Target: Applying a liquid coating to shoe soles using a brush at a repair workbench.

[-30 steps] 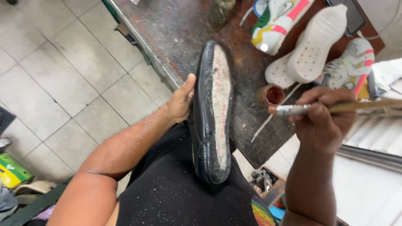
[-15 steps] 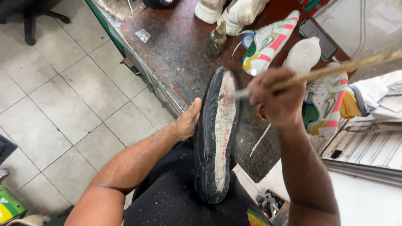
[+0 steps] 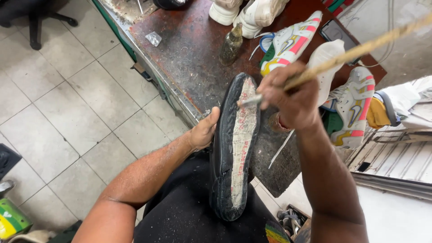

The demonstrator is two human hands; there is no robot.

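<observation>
Pale tiled floor (image 3: 58, 112) at left; worn dark desk (image 3: 189, 58) runs up the middle. Left hand (image 3: 204, 130) braces the side of a black shoe (image 3: 236, 148), sole up, resting on the person's lap at the desk's near edge. Right hand (image 3: 290, 99), grip clenched on a long wooden-handled brush (image 3: 346, 56), touches its tip to the sole's toe end. Colourful sneakers (image 3: 324, 67) lie at the desk's right edge.
</observation>
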